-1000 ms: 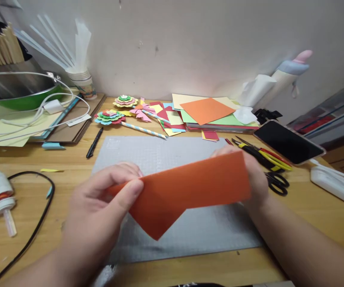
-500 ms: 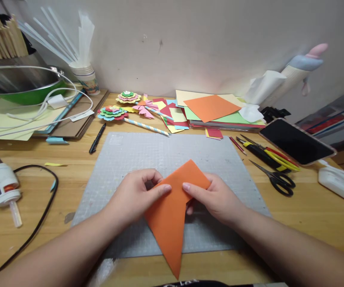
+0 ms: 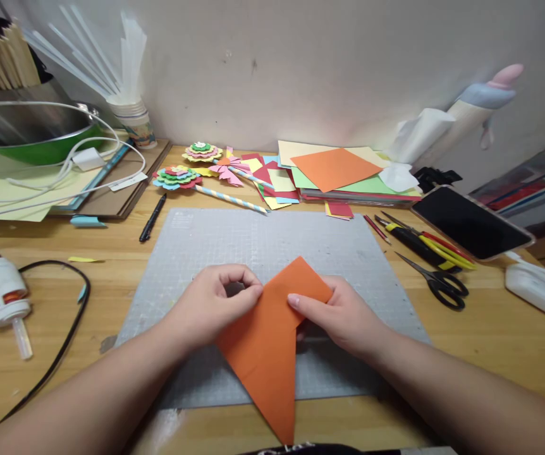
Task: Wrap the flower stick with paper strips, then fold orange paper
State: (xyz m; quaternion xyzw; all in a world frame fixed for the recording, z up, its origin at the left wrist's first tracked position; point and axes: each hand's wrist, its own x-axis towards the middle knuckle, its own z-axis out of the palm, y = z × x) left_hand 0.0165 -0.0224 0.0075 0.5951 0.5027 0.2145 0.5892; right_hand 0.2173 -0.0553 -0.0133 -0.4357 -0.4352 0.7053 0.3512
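Note:
A folded sheet of orange paper is held over the grey cutting mat, its long point hanging down toward the near table edge. My right hand grips the paper's right corner, thumb on top and the fingers mostly hidden underneath. At the upper left edge, my left hand pinches the paper between thumb and forefinger. The left hand's other fingers are curled and partly out of sight.
Right of the mat lie scissors, a utility knife and a phone. A glue gun with its black cord is at left, near a pen. Paper flowers and stacked coloured paper line the back.
The left thumb has slid off the paper's face to its upper left edge. The paper's left side has spread wider, and its lower point has shifted slightly right.

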